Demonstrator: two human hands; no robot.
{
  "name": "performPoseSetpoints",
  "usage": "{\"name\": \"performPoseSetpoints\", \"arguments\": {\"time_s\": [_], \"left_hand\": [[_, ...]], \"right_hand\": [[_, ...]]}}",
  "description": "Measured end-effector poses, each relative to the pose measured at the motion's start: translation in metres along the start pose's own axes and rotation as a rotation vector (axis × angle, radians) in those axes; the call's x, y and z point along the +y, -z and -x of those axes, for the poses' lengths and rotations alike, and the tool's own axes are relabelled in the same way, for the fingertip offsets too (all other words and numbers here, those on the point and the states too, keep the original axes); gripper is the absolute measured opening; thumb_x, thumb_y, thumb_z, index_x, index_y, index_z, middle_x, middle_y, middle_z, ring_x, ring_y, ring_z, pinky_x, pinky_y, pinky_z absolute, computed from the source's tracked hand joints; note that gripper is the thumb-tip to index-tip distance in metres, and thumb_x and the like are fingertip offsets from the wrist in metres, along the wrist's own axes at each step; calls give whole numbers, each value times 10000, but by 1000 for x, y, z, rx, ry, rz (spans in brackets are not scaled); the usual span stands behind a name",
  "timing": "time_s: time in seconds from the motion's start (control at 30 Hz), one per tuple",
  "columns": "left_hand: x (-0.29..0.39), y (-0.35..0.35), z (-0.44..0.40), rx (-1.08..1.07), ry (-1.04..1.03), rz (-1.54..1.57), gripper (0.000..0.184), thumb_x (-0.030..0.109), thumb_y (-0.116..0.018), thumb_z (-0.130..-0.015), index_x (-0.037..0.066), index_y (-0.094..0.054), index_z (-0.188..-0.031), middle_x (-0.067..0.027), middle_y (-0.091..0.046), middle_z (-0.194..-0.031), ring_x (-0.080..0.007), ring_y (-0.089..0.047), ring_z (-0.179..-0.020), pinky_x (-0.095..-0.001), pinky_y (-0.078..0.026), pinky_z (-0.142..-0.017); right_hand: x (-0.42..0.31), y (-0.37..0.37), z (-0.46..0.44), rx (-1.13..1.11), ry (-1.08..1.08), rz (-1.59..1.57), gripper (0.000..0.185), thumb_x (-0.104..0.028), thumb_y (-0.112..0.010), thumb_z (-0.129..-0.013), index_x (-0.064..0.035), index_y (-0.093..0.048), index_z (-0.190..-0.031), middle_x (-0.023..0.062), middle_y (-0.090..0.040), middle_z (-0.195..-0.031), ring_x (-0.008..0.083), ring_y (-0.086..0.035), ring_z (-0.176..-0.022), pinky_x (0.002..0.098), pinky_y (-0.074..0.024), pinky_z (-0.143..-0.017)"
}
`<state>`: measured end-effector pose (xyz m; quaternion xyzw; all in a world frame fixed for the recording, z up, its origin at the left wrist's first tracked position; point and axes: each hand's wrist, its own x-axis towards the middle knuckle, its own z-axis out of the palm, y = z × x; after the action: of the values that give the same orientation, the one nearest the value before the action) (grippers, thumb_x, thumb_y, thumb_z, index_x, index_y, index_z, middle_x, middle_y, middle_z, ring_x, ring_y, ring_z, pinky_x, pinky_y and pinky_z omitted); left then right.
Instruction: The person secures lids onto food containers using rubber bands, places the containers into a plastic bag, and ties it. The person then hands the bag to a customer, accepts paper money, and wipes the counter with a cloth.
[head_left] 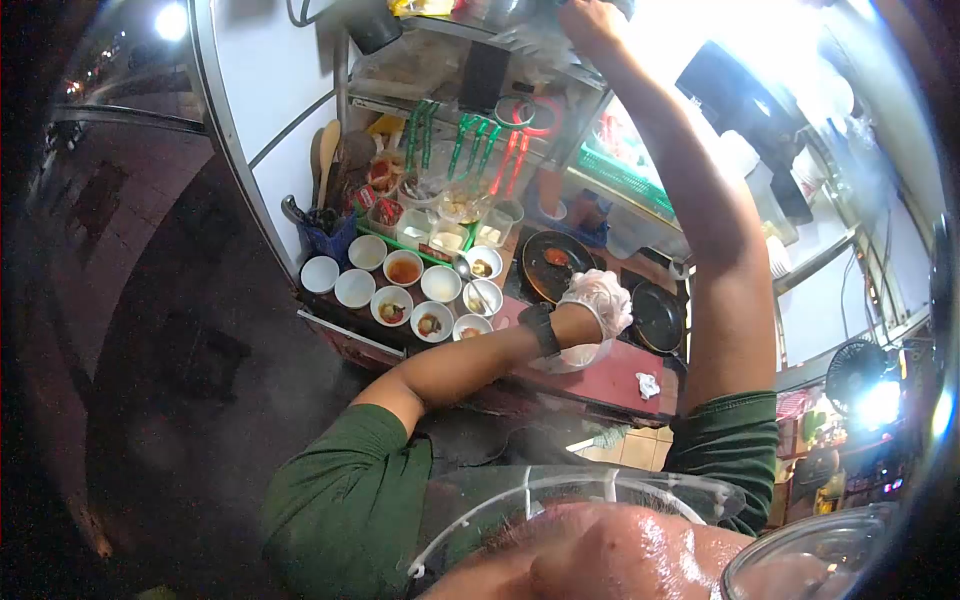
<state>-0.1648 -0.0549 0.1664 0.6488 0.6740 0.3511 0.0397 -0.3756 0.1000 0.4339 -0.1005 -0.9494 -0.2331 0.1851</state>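
Clear tub (580,358): one, on our side of the larger pan (541,282).
Best we steady our gloved left hand (598,298) above it, our right hand (596,22) raised beyond that pan; fingers look part-curled, holds we cannot tell. Ten white bowls (355,288) lie left, one smaller pan (657,318) right.
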Motion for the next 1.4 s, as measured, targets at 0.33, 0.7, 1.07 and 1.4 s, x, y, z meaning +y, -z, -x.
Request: {"name": "performPoseSetpoints", "arguments": {"time_s": [0.33, 0.7, 1.07, 1.4], "left_hand": [[-13, 138, 13, 1003, -62, 237, 517, 403, -822, -825, 25, -637, -1125, -152, -619, -1071, -248, -602, -1042, -397, -493, -898], [-55, 131, -27, -296, -618, 1457, 220, 252, -561, -950, 113, -660, -812, -57, -678, -794, -215, -573, -710, -373, -430, -791], [29, 104, -18, -511, 62, -841, 974, 523, -922, -519, 27, -618, -1300, -61, -418, -1538, -416, -508, -1190, -523, -478, -946], [-84, -2, 21, -552, 27, -525, 1471, 640, -933, -370, 155, -251, -1579, -109, -336, -1619, -457, -409, -1396, -592, -316, -1132]], "right_hand": [[-21, 85, 181, -141, 150, -712, 173, -130, -663, -902, -12, -666, -1029, 147, -665, -920, 236, -693, -861, 395, -580, -728], [21, 25, 381, -246, -25, -2066, 137, -154, -575, -900, -36, -630, -941, 3, -607, -793, 93, -500, -616, 256, -418, -533], [-2, 1, 461, -285, -332, 56, 735, -522, -873, -601, -13, -603, -1057, 105, -700, -905, 270, -701, -866, 376, -518, -728], [0, -149, 512, -648, -324, -442, 1201, -708, -890, -434, 75, -515, -1263, 262, -578, -1289, 414, -535, -1226, 473, -421, -1051]]}}
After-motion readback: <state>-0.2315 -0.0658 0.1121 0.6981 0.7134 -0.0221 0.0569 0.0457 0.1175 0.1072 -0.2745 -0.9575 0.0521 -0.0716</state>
